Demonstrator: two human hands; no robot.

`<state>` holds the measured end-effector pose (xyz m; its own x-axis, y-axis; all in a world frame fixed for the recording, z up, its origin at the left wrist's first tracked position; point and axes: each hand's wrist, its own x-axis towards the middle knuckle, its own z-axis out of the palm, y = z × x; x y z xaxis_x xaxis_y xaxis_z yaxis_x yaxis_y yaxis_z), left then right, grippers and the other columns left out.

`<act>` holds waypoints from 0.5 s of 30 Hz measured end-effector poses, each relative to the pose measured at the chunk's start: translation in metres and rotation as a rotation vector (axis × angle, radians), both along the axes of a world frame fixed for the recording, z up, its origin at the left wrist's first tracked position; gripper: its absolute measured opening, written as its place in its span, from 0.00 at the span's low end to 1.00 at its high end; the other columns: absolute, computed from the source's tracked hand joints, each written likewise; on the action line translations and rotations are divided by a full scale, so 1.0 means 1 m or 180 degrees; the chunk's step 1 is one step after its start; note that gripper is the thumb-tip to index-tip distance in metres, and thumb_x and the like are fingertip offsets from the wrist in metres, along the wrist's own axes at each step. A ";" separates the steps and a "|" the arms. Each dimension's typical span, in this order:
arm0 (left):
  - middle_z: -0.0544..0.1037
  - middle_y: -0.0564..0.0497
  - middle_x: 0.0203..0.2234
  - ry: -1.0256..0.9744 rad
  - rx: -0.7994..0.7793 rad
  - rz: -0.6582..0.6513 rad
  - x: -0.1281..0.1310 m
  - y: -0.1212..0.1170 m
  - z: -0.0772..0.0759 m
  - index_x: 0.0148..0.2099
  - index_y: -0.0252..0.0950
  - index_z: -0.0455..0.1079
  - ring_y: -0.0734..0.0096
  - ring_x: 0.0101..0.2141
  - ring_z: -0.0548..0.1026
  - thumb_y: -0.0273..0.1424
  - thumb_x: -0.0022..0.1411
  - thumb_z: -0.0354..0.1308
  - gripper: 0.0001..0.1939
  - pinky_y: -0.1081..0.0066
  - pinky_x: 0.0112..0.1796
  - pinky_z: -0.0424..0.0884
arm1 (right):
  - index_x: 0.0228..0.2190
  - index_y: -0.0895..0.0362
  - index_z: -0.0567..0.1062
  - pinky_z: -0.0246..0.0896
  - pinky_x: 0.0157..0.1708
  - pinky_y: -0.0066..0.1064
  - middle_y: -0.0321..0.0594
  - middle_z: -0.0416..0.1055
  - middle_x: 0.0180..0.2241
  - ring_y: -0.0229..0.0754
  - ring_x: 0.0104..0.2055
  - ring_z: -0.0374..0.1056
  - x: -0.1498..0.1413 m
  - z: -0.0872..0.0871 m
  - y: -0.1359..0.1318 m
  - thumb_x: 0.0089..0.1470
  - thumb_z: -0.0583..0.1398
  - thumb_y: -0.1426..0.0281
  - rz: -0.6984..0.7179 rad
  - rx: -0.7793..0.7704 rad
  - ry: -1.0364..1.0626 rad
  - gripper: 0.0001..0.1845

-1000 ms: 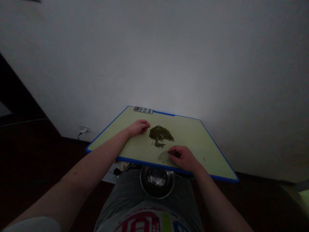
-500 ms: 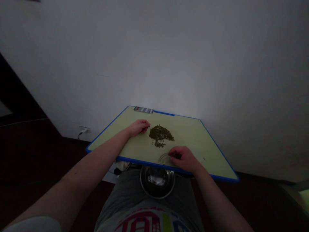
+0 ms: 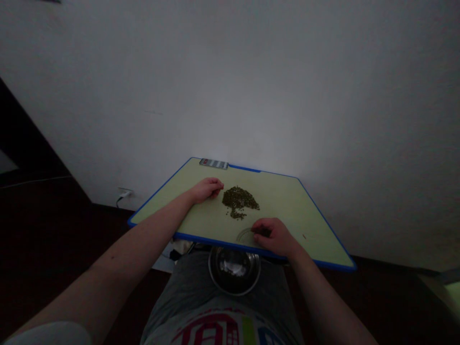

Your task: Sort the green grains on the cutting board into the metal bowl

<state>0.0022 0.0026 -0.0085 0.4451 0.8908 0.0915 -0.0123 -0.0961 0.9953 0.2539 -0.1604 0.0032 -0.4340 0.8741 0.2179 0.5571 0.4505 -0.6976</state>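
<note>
"Bowl [image 3: 233, 266] is sitting on the lap [image 3: 187, 280], nearest me; something dark is showing inside, but I can't tell what."

"And the hands?"

"Right hand [image 3: 272, 235] is resting half-curled by the near edge, fingertips meeting a clear curved piece [image 3: 243, 233]; I can't tell if they're gripping it. Left hand [image 3: 206, 190] is lying farther out, fingers loosely bent, just beside the bean pile [image 3: 237, 195]; I can't tell if it's pinching anything."

"How far along?"

"Early, I'm judging: most beans are lying mid-board, only a small clump [image 3: 237, 215] trailing toward me."

"Beyond?"

"The pale, blue-edged board [image 3: 280, 191] is reaching the wall [image 3: 258, 96], a phone [image 3: 213, 164] lying far left. The room is looking dim."
</note>
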 end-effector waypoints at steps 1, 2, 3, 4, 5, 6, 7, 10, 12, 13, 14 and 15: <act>0.64 0.56 0.14 -0.0001 0.0003 -0.0007 0.000 0.000 0.000 0.26 0.33 0.63 0.82 0.14 0.61 0.33 0.50 0.57 0.09 0.77 0.16 0.53 | 0.29 0.59 0.73 0.58 0.25 0.25 0.36 0.70 0.23 0.35 0.24 0.64 0.000 0.000 0.000 0.44 0.57 0.72 -0.0031 0.0038 0.0002 0.07; 0.63 0.56 0.14 -0.0007 0.0006 -0.0014 0.000 0.000 0.000 0.26 0.33 0.63 0.82 0.14 0.61 0.33 0.50 0.57 0.09 0.77 0.16 0.53 | 0.29 0.59 0.73 0.58 0.25 0.25 0.36 0.70 0.23 0.35 0.25 0.64 0.000 0.000 0.001 0.44 0.57 0.72 -0.0120 0.0109 0.0007 0.07; 0.63 0.56 0.14 -0.0017 0.0006 -0.0015 0.000 0.000 -0.001 0.26 0.33 0.63 0.82 0.14 0.61 0.33 0.50 0.57 0.09 0.77 0.16 0.53 | 0.29 0.59 0.73 0.59 0.26 0.25 0.37 0.70 0.24 0.36 0.26 0.64 0.000 0.000 0.002 0.44 0.57 0.71 -0.0265 0.0210 0.0011 0.07; 0.63 0.56 0.14 -0.0027 0.0006 -0.0017 0.000 0.000 -0.001 0.25 0.33 0.63 0.82 0.14 0.61 0.33 0.50 0.57 0.09 0.77 0.16 0.53 | 0.30 0.59 0.73 0.59 0.27 0.26 0.37 0.70 0.25 0.36 0.26 0.64 0.000 -0.001 0.004 0.45 0.57 0.71 -0.0450 0.0331 0.0017 0.08; 0.63 0.56 0.14 -0.0040 0.0011 -0.0013 0.000 0.000 -0.001 0.25 0.33 0.63 0.82 0.14 0.61 0.33 0.50 0.57 0.09 0.77 0.16 0.53 | 0.31 0.58 0.73 0.59 0.28 0.27 0.38 0.70 0.25 0.37 0.27 0.64 0.000 -0.001 0.005 0.45 0.56 0.71 -0.0646 0.0448 0.0023 0.08; 0.63 0.56 0.14 -0.0047 0.0013 -0.0005 0.000 0.000 -0.001 0.25 0.33 0.63 0.82 0.14 0.61 0.33 0.50 0.57 0.09 0.77 0.16 0.53 | 0.31 0.58 0.72 0.60 0.29 0.27 0.38 0.70 0.26 0.37 0.27 0.65 0.000 -0.002 0.007 0.45 0.56 0.71 -0.0824 0.0540 0.0022 0.09; 0.63 0.56 0.14 -0.0040 0.0025 -0.0020 0.000 0.000 -0.001 0.25 0.33 0.63 0.82 0.14 0.61 0.33 0.50 0.57 0.09 0.77 0.16 0.53 | 0.31 0.58 0.72 0.60 0.29 0.28 0.38 0.70 0.26 0.37 0.27 0.64 0.000 -0.003 0.009 0.45 0.55 0.71 -0.0958 0.0592 0.0008 0.09; 0.63 0.56 0.14 -0.0028 0.0034 -0.0039 0.000 0.001 -0.001 0.25 0.33 0.62 0.82 0.14 0.60 0.33 0.50 0.57 0.09 0.77 0.16 0.53 | 0.31 0.58 0.72 0.59 0.28 0.28 0.36 0.70 0.24 0.36 0.25 0.64 0.000 -0.005 0.012 0.45 0.55 0.72 -0.1117 0.0578 -0.0098 0.09; 0.63 0.56 0.14 -0.0035 0.0024 -0.0033 0.000 0.000 0.000 0.25 0.33 0.63 0.82 0.14 0.60 0.33 0.50 0.57 0.09 0.77 0.16 0.53 | 0.31 0.58 0.72 0.59 0.27 0.28 0.36 0.70 0.24 0.36 0.25 0.64 -0.001 -0.006 0.013 0.44 0.55 0.72 -0.1164 0.0546 -0.0131 0.09; 0.63 0.56 0.14 -0.0037 0.0019 -0.0029 0.001 0.000 0.000 0.25 0.33 0.63 0.82 0.14 0.60 0.33 0.50 0.57 0.09 0.77 0.16 0.53 | 0.31 0.58 0.72 0.59 0.27 0.28 0.37 0.70 0.24 0.36 0.25 0.64 -0.001 -0.006 0.013 0.44 0.55 0.72 -0.1181 0.0538 -0.0134 0.09; 0.63 0.56 0.14 -0.0036 0.0014 -0.0024 0.001 0.000 0.000 0.25 0.33 0.63 0.82 0.14 0.60 0.33 0.50 0.57 0.09 0.77 0.16 0.53 | 0.31 0.58 0.72 0.59 0.27 0.28 0.37 0.70 0.24 0.36 0.25 0.64 -0.001 -0.006 0.013 0.44 0.55 0.72 -0.1193 0.0529 -0.0139 0.09; 0.63 0.56 0.13 -0.0031 0.0005 -0.0016 0.001 0.000 0.001 0.25 0.33 0.63 0.82 0.14 0.60 0.33 0.50 0.57 0.09 0.77 0.16 0.53 | 0.31 0.58 0.72 0.59 0.27 0.27 0.37 0.71 0.24 0.36 0.25 0.64 -0.002 -0.005 0.014 0.44 0.55 0.71 -0.1205 0.0527 -0.0152 0.09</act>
<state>0.0030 0.0023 -0.0076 0.4488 0.8884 0.0972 -0.0224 -0.0976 0.9950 0.2522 -0.1468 -0.0020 -0.1017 0.9288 0.3565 0.7350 0.3116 -0.6022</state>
